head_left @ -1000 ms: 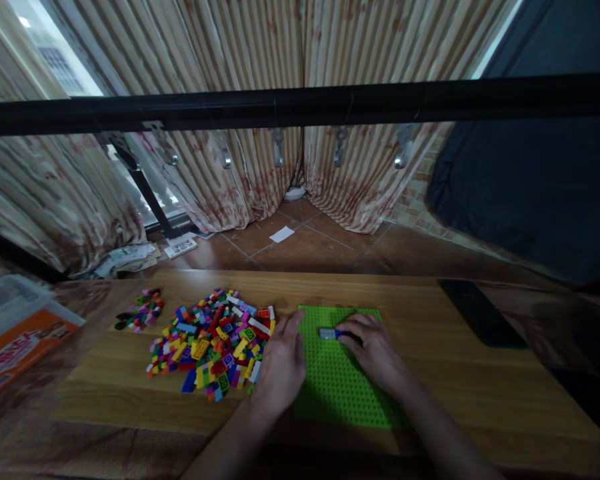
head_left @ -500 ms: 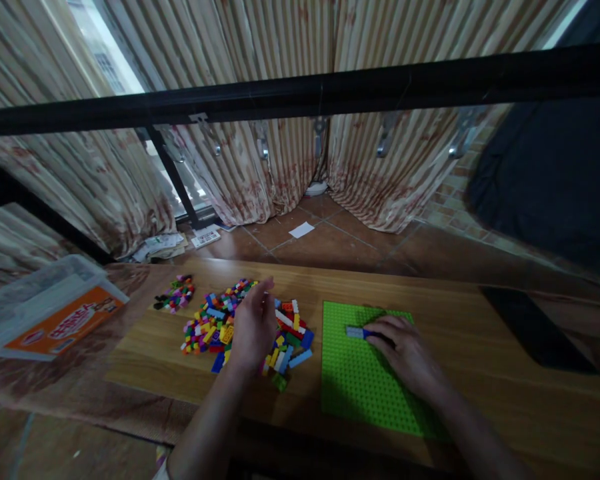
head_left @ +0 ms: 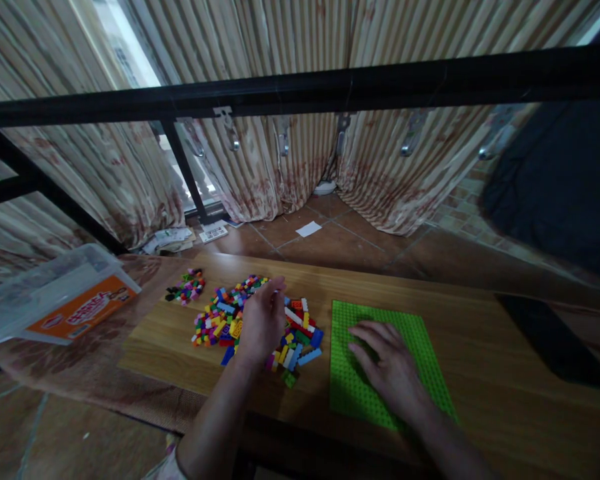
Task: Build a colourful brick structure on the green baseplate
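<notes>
A flat green studded plastic baseplate (head_left: 345, 380) lies beneath the right hand (head_left: 385, 360), whose thumb and index fingertip stand apart; what its palm may cover cannot be told. To that hand's left, a loose heap of multicoloured plastic bricks (head_left: 225, 317) spreads around and under the left hand (head_left: 264, 320); whether its fingers grip anything cannot be told. The hands are well apart. Beyond the left hand, farther left, sit a small cluster of coloured pieces (head_left: 187, 287) and a clear plastic box with an orange label (head_left: 25, 303).

Head-worn view from close by, looking forward and down onto a long brown wooden table (head_left: 475, 340), lower frame.
</notes>
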Demonstrator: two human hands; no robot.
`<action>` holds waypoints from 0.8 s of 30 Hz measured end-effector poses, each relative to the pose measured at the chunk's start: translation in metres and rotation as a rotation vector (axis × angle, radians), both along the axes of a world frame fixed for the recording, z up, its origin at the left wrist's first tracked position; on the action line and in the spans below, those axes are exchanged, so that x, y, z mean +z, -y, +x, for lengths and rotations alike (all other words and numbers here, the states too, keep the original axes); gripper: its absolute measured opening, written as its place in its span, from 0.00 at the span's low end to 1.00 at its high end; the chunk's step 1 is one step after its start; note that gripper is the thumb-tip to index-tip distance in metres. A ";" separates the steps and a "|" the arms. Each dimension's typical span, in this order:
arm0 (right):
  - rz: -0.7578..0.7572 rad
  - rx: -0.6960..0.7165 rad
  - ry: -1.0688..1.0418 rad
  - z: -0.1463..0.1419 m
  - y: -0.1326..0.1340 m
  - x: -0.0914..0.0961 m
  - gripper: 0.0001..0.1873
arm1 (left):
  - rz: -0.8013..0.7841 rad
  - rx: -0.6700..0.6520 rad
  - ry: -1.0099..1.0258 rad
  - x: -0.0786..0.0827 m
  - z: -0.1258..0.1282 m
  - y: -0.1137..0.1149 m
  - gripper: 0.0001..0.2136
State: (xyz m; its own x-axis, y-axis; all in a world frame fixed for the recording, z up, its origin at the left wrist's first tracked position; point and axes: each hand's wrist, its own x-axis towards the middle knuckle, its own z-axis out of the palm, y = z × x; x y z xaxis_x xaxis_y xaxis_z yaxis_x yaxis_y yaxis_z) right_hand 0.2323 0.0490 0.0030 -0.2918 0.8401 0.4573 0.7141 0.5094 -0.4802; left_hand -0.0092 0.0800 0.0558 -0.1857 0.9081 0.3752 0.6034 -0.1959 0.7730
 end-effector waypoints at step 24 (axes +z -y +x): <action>-0.159 0.102 -0.228 -0.063 0.007 -0.009 0.13 | -0.143 -0.018 -0.008 0.005 -0.033 0.005 0.14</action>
